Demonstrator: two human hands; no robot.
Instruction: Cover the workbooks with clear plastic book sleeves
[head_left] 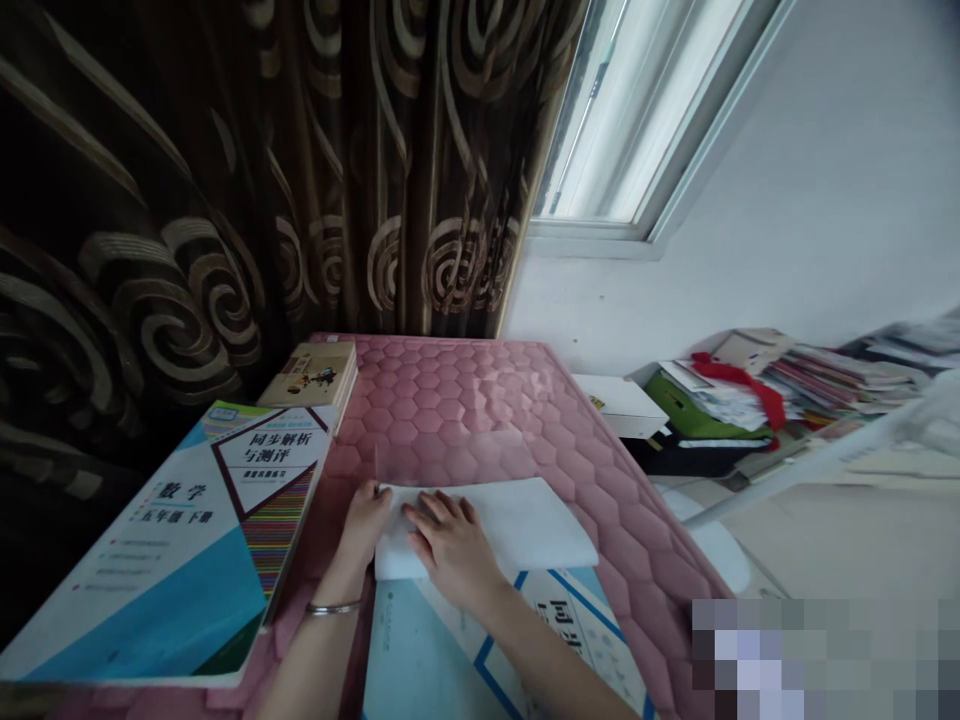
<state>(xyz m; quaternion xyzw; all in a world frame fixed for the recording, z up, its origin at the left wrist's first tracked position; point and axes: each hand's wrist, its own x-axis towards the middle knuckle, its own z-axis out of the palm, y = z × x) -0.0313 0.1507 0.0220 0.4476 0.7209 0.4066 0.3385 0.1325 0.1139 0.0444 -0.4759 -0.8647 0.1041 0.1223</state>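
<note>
A light-blue and white workbook (pixel 420 650) lies on the pink quilted surface in front of me. Across its far part lies a white sheet (pixel 525 525), seemingly a folded page or cover flap. Clear film (pixel 457 455) shows faintly beyond the sheet's far edge. My left hand (pixel 367 520), a silver bangle on its wrist, is closed on the sheet's left edge, thumb near the corner. My right hand (pixel 454 545) rests on top of the sheet, palm down and fingers spread. Its forearm covers part of the workbook's front.
At left, a mathematics workbook (pixel 157 560) lies on a stack, with a thick tan book (pixel 311 375) behind it. A dark patterned curtain (pixel 337 170) hangs at the back. Piled papers and folders (pixel 817 380) stand at right, past the pink quilted surface's edge (pixel 645 520).
</note>
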